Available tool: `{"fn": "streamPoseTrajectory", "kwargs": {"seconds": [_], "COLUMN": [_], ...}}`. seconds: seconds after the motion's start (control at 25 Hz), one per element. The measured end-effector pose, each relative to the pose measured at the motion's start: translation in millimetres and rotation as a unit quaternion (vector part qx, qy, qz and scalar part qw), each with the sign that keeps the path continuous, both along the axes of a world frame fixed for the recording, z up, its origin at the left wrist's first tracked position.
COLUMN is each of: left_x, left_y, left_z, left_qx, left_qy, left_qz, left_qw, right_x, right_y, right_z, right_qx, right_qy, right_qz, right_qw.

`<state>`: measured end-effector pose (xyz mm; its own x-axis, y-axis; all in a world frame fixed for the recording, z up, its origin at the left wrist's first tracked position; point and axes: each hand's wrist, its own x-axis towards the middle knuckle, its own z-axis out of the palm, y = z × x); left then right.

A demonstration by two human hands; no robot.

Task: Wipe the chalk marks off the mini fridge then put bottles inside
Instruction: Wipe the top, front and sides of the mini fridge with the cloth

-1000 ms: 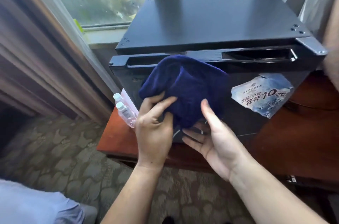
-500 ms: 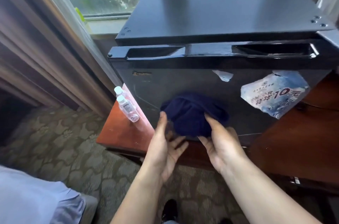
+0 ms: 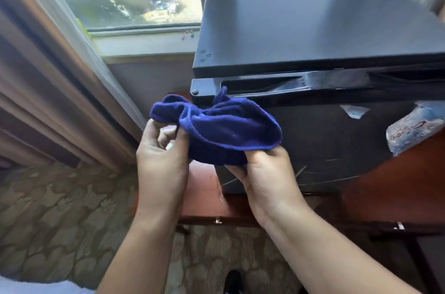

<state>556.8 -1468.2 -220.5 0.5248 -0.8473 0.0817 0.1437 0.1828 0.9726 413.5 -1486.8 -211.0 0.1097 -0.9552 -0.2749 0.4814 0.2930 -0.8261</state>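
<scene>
Lifted off the mini fridge (image 3: 337, 144) door now, blue cloth (image 3: 224, 130) bunched between left hand (image 3: 161, 149) and right hand (image 3: 262, 168), both pinching it; better folded flat before wiping faint chalk marks (image 3: 313, 173).

The blue cloth (image 3: 224, 132) is off the mini fridge (image 3: 313, 139) door now, bunched in front of its upper left corner. The left hand (image 3: 161, 151) pinches its left end, the right hand (image 3: 265, 168) grips its lower right edge; half a second ago both hands were open beneath it.
</scene>
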Motion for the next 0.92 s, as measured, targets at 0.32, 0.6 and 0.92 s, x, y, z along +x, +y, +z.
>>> {"fn": "streamPoseTrajectory", "kwargs": {"seconds": [0.32,0.6,0.92], "left_x": [11,-9,-59], "left_y": [-2,3,1], "left_z": [-184,-286,-255], "left_qx": [0.194,0.413,0.360], "left_qy": [0.119,0.179,0.327], "left_qz": [-0.061,-0.090,-0.038], "left_qw": [0.972,0.889,0.873], "right_x": [24,10,-34], "right_y": [2,-12,-20], "right_z": [-141,-255,-223], "right_qx": [0.127,0.274,0.326], "right_qy": [0.149,0.251,0.173], "right_qz": [-0.063,-0.107,-0.081], "right_qw": [0.979,0.922,0.926]}}
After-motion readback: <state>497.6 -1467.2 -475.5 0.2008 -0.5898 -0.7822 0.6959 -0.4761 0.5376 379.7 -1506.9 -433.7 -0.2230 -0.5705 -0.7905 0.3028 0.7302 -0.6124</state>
